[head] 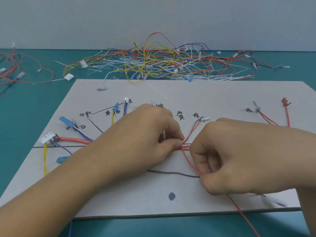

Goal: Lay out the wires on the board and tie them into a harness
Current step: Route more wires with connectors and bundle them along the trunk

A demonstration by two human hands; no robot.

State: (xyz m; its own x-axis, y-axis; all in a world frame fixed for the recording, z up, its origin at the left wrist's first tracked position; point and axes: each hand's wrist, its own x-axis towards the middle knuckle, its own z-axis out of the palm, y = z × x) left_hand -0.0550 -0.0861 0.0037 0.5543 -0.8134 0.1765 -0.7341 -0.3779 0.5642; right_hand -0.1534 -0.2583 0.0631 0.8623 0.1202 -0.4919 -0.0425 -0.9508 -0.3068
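Wires (185, 147) on board (222, 93), lying along drawn lines. Pinching them tight with left hand (145, 134), likely so nothing slipping. Gripping red wire (191, 163) in curled right hand (227, 154), probably pulling it into place. Spare pile (153, 64) waiting behind on surface (34, 103).

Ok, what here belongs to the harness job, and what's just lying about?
In the job: grey cardboard board; white multi-pin connector; red wire bundle, pinched by the left hand; loose red wire, pinched by the right hand.
Lying about: tangled pile of coloured wires behind the board; red wires far left.
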